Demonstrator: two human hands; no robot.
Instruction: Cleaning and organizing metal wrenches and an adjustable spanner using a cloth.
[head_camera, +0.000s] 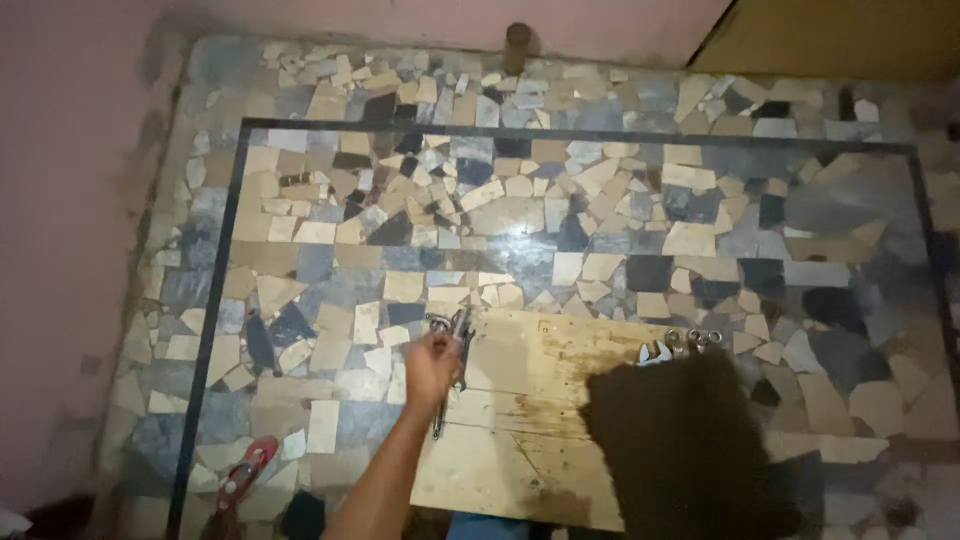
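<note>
My left hand (430, 368) reaches in from the bottom edge and is closed around a long metal hand tool (458, 328), perhaps a wrench or pliers. The tool lies over the left edge of a stained wooden board (520, 400) on the floor. Its head points away from me and its handle end (438, 428) sticks out below my fingers. My right hand is not in view. At the board's far right edge lie a shiny wrench head (655, 352) and a few small metal rings or nuts (697, 338).
The floor is broken-tile mosaic (560, 220) with a dark border line. A large dark shape (685, 445) covers the board's right part; what it is cannot be told. A red-handled tool (245, 470) lies at bottom left. A short brown post (517, 45) stands by the pink wall.
</note>
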